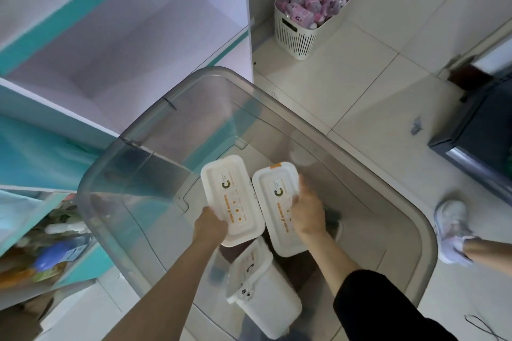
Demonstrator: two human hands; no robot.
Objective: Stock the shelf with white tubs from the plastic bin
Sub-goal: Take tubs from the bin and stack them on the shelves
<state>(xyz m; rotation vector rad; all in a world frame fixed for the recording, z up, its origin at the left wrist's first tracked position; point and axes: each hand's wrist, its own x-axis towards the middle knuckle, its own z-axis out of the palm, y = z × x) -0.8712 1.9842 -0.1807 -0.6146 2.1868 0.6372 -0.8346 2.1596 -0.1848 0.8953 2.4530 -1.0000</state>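
We've got one white tub in each hand: left hand (211, 225) clamps left tub (228, 199), right hand (306, 212) right tub (279, 209), both lid-up above the plastic bin (401, 210); orange print.

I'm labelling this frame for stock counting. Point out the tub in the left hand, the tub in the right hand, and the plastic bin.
left-hand tub (230, 196), head view, middle of its lid
right-hand tub (277, 202), head view, middle of its lid
plastic bin (194, 83), head view, far rim
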